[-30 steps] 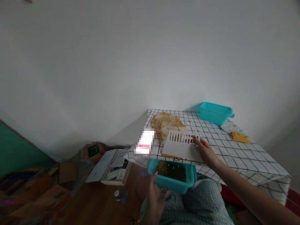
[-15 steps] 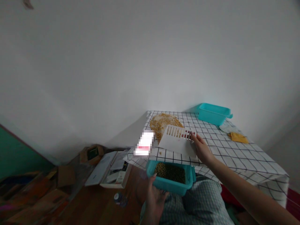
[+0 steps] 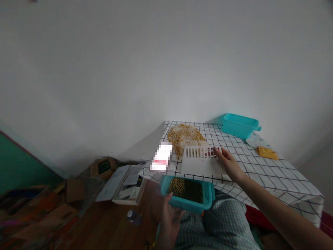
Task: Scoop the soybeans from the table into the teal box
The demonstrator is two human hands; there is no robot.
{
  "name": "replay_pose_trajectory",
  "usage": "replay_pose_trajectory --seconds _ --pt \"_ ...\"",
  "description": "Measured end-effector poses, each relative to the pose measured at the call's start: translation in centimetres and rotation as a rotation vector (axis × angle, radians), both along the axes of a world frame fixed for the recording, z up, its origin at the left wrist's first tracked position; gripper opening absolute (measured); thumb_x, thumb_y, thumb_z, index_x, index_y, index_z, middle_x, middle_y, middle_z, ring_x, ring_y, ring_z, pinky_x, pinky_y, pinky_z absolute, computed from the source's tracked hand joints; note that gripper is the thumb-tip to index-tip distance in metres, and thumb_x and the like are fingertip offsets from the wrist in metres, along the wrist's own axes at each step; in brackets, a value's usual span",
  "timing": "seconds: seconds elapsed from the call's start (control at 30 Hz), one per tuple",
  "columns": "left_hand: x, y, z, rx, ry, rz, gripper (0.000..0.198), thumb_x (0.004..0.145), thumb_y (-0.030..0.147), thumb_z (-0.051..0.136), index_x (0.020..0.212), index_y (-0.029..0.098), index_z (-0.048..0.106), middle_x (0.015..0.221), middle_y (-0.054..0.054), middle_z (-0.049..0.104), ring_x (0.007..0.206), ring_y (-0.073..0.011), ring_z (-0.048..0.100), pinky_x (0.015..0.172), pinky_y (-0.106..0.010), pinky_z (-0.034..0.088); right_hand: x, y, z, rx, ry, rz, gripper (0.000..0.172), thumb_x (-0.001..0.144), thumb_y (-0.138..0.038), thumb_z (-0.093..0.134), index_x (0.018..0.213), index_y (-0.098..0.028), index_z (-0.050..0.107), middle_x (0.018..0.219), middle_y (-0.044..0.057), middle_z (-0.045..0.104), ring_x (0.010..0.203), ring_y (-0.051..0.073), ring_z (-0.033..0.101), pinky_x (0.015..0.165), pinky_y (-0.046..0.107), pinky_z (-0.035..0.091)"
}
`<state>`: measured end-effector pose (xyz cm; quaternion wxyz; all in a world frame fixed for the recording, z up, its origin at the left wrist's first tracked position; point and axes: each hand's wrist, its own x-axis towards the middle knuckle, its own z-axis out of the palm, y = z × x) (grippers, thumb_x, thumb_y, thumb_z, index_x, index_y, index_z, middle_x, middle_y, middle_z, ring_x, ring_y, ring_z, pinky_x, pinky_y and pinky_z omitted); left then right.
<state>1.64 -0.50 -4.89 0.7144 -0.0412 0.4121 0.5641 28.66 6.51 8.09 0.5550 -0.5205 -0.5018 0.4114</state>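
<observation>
White slotted scraper (image 3: 200, 166) sits on the checked table (image 3: 260, 166) at its near edge in the head view, just in front of the bean pile (image 3: 184, 137). It looks like light, stiff plastic, best pinched at its plain side, where the right hand (image 3: 229, 165) closes on it. The left hand (image 3: 170, 215) grips the teal tub (image 3: 187, 205) below the edge, its fingers hidden. A blurred patch masks the table corner.

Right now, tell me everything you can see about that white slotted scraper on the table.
The white scraper is a flat, plastic-looking panel with a row of narrow upright slots along its far edge. It rests on the checked tablecloth at the table's near edge, just in front of the bean pile. The right hand grips its far right corner. Its near edge sits above the teal tub. Whether it lies flat or tipped I cannot tell.
</observation>
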Motion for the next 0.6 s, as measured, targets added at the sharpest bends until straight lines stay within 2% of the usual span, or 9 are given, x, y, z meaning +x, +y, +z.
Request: replay_pose_trajectory --seconds 0.1,0.2,0.27,0.33,0.43,0.53,0.6 --pt "-0.5 -0.1 -1.8 0.046 -0.026 -0.015 0.042 0.103 0.026 0.076 0.145 0.024 0.071 0.110 -0.011 0.088 0.087 -0.0299 0.085 0.073 -0.039 0.068 1.0 0.4 -0.3 0.028 0.089 -0.116 0.066 0.084 -0.093 0.087 0.094 -0.028 0.083 0.098 0.010 0.091 0.075 0.030 0.081 0.061 0.038 0.060" --pt "-0.9 -0.2 -3.5 0.118 -0.039 -0.040 0.056 0.097 0.028 0.084 0.150 0.023 0.068 0.115 -0.013 0.088 0.089 -0.0288 0.085 0.070 -0.036 0.066 2.1 0.3 -1.0 0.074 0.095 -0.134 0.064 0.075 -0.087 0.098 0.098 -0.029 0.089 0.104 0.011 0.093 0.085 0.033 0.084 0.071 0.042 0.067" --pt "-1.0 -0.2 -4.3 0.126 -0.045 -0.037 0.053 0.097 0.027 0.083 0.148 0.024 0.068 0.114 -0.012 0.087 0.083 -0.0263 0.084 0.065 -0.033 0.063 2.7 -0.2 -1.2 0.093 -0.020 -0.043 0.057 0.075 -0.081 0.101 0.099 -0.030 0.093 0.104 0.011 0.094 0.093 0.036 0.087 0.083 0.048 0.071" --pt "-0.9 -0.2 -4.8 0.123 -0.059 -0.019 0.047 0.098 0.024 0.080 0.143 0.024 0.069 0.112 -0.011 0.087 0.081 -0.0250 0.083 0.064 -0.033 0.063 3.4 -1.1 -0.9 0.112 -0.178 0.097 0.045 0.084 -0.072 0.099 0.103 -0.031 0.096 0.105 0.010 0.094 0.097 0.038 0.089 0.090 0.053 0.073" --pt "-0.7 -0.1 -5.1 0.124 -0.079 0.012 0.039 0.097 0.021 0.078 0.135 0.024 0.070 0.105 -0.007 0.085 0.085 -0.0255 0.084 0.068 -0.034 0.065 4.0 -2.3 0.4 0.169 -0.408 0.333 0.030 0.098 -0.058 0.090 0.117 -0.036 0.098 0.115 0.008 0.095 0.103 0.038 0.091 0.096 0.053 0.074" --pt "-0.6 -0.1 -5.1 0.106 -0.070 0.024 0.032 0.097 0.022 0.079 0.127 0.024 0.071 0.098 -0.005 0.083 0.088 -0.0260 0.085 0.070 -0.033 0.064 3.8 -3.1 1.9 0.221 -0.583 0.559 0.030 0.107 -0.043 0.080 0.134 -0.041 0.093 0.135 0.004 0.091 0.120 0.035 0.090 0.110 0.049 0.071" --pt "-0.6 -0.2 -5.1 0.101 -0.068 0.006 0.033 0.097 0.024 0.080 0.129 0.023 0.071 0.103 -0.008 0.085 0.090 -0.0268 0.085 0.073 -0.035 0.065 3.4 -3.4 2.4 0.233 -0.639 0.627 0.037 0.110 -0.036 0.075 0.143 -0.045 0.089 0.145 0.001 0.086 0.130 0.033 0.087 0.118 0.048 0.068"
